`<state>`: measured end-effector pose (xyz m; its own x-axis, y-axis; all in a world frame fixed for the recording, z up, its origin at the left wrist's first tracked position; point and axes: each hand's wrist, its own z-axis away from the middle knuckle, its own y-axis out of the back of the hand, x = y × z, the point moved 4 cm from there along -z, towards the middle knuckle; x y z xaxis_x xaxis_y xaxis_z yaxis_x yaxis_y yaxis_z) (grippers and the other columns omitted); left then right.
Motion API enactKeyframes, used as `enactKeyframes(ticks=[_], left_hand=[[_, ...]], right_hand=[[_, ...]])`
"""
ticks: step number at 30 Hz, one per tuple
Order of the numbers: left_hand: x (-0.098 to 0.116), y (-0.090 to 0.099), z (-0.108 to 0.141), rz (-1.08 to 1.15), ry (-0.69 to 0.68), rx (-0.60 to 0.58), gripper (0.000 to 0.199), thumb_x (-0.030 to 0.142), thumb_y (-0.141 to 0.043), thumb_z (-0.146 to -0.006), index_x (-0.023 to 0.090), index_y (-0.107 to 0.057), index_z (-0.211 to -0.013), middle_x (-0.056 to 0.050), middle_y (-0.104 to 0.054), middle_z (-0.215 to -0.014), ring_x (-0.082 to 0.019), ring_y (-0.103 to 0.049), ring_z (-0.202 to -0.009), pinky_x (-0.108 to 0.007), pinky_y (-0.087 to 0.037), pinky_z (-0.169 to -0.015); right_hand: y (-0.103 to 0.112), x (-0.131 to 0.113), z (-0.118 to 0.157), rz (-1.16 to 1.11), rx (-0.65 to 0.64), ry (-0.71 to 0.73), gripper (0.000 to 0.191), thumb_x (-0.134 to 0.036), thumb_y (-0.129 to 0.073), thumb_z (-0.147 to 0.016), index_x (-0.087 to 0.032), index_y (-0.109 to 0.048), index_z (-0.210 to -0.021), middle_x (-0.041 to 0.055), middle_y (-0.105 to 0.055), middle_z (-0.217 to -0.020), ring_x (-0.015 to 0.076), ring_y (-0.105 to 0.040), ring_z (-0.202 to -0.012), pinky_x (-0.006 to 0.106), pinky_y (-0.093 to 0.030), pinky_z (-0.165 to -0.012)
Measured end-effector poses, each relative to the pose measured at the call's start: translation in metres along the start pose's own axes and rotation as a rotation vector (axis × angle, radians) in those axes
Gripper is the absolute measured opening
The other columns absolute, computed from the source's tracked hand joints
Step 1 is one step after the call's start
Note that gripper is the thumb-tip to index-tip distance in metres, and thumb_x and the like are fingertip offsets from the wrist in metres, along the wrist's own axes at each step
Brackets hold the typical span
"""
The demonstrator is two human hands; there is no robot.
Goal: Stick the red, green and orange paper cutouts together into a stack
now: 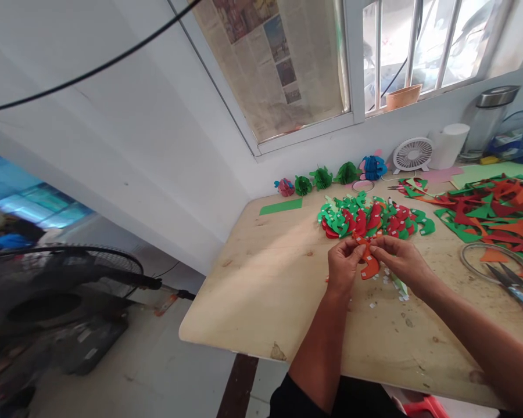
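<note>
An orange paper cutout [370, 267] with a curved shape is held between my two hands above the wooden table [244, 296]. My left hand [344, 261] pinches its left side between thumb and fingers. On the other side, my right hand [394, 255] grips its upper right edge the same way. Just beyond my fingers lies a pile of green and red paper cutouts [359, 216], many with small white squares on them. Small white paper bits [372, 305] are scattered beneath the hands, near a pale green strip [400, 285].
Scissors [516, 284] and a ring of tape [466, 258] lie at the right, below a heap of paper scraps [505, 203]. Folded paper figures [321, 177] line the wall beside a small white fan [413, 154]. A green paper strip [281, 206] lies at the back left.
</note>
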<state>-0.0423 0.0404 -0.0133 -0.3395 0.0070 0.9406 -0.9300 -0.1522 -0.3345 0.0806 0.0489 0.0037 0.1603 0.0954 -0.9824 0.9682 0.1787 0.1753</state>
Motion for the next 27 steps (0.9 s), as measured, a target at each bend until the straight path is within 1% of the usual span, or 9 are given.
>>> enactKeyframes(ticks=[4, 7, 12, 16, 18, 20, 22, 25, 27], left_hand=[[0.002, -0.001, 0.001, -0.041, -0.018, 0.006, 0.032, 0.036, -0.074, -0.057, 0.011, -0.065, -0.075, -0.003, -0.064, -0.067, -0.008, -0.054, -0.053, -0.020, -0.045, -0.051], [0.003, -0.002, 0.001, -0.058, 0.002, -0.016, 0.029, 0.035, -0.073, -0.057, 0.011, -0.063, -0.068, -0.002, -0.062, -0.062, -0.008, -0.053, -0.049, -0.021, -0.045, -0.050], [0.005, -0.003, 0.002, -0.063, -0.005, -0.053, 0.025, 0.034, -0.071, -0.060, 0.011, -0.061, -0.064, -0.001, -0.060, -0.059, -0.007, -0.052, -0.049, -0.021, -0.045, -0.051], [0.005, -0.007, 0.005, -0.143, -0.042, -0.085, 0.022, 0.031, -0.069, -0.063, 0.012, -0.061, -0.064, 0.001, -0.058, -0.056, -0.007, -0.052, -0.049, -0.021, -0.044, -0.052], [0.008, -0.006, 0.007, -0.211, -0.133, -0.040, 0.018, 0.030, -0.067, -0.067, 0.013, -0.061, -0.068, 0.000, -0.061, -0.061, -0.009, -0.055, -0.054, -0.021, -0.045, -0.056], [0.014, -0.004, 0.011, -0.323, -0.282, 0.051, 0.014, 0.027, -0.063, -0.072, 0.014, -0.063, -0.075, -0.002, -0.064, -0.070, -0.011, -0.059, -0.063, -0.023, -0.047, -0.061], [0.020, -0.003, 0.015, -0.477, -0.447, 0.100, 0.012, 0.025, -0.059, -0.076, 0.015, -0.064, -0.080, -0.004, -0.066, -0.077, -0.013, -0.061, -0.071, -0.025, -0.049, -0.067], [0.024, -0.007, 0.019, -0.683, -0.642, 0.085, 0.012, 0.021, -0.055, -0.079, 0.017, -0.066, -0.083, -0.006, -0.067, -0.083, -0.015, -0.061, -0.080, -0.028, -0.050, -0.074], [0.023, -0.008, 0.019, -0.777, -0.726, 0.082, 0.012, 0.020, -0.054, -0.080, 0.018, -0.066, -0.085, -0.006, -0.067, -0.083, -0.016, -0.061, -0.082, -0.030, -0.050, -0.076]], right_hand=[[0.002, -0.002, 0.000, -0.035, 0.037, -0.020, 0.023, -0.043, -0.062, -0.067, -0.021, -0.058, -0.066, 0.0019, -0.062, -0.062, 0.0161, -0.056, -0.057, 0.026, -0.045, -0.052], [0.004, -0.004, 0.000, -0.041, 0.066, -0.022, 0.024, -0.044, -0.063, -0.066, -0.021, -0.058, -0.064, 0.0011, -0.060, -0.059, 0.0152, -0.054, -0.053, 0.025, -0.043, -0.049], [0.003, -0.004, 0.001, -0.118, 0.050, -0.034, 0.025, -0.047, -0.063, -0.068, -0.023, -0.059, -0.068, 0.0016, -0.062, -0.065, 0.0158, -0.056, -0.059, 0.024, -0.044, -0.052], [0.003, -0.002, 0.002, -0.146, 0.049, -0.033, 0.027, -0.049, -0.063, -0.068, -0.022, -0.061, -0.072, 0.0013, -0.063, -0.066, 0.0158, -0.056, -0.061, 0.024, -0.044, -0.053], [0.004, -0.001, 0.002, -0.134, 0.073, -0.031, 0.029, -0.050, -0.064, -0.068, -0.021, -0.061, -0.071, 0.0009, -0.062, -0.064, 0.0151, -0.055, -0.058, 0.024, -0.043, -0.051], [0.004, 0.000, 0.001, -0.110, 0.091, -0.018, 0.030, -0.050, -0.063, -0.068, -0.021, -0.062, -0.071, 0.0010, -0.063, -0.064, 0.0151, -0.056, -0.058, 0.024, -0.043, -0.051], [0.004, 0.000, 0.001, -0.073, 0.083, 0.008, 0.029, -0.049, -0.061, -0.070, -0.021, -0.062, -0.073, 0.0015, -0.064, -0.065, 0.0160, -0.057, -0.060, 0.024, -0.045, -0.052], [0.004, 0.002, 0.000, 0.054, 0.071, 0.061, 0.025, -0.044, -0.057, -0.074, -0.020, -0.063, -0.077, 0.0023, -0.067, -0.068, 0.0173, -0.060, -0.064, 0.026, -0.047, -0.057], [0.004, 0.004, -0.001, 0.173, 0.085, 0.102, 0.022, -0.039, -0.055, -0.076, -0.019, -0.064, -0.079, 0.0028, -0.068, -0.071, 0.0182, -0.062, -0.068, 0.027, -0.048, -0.062]])
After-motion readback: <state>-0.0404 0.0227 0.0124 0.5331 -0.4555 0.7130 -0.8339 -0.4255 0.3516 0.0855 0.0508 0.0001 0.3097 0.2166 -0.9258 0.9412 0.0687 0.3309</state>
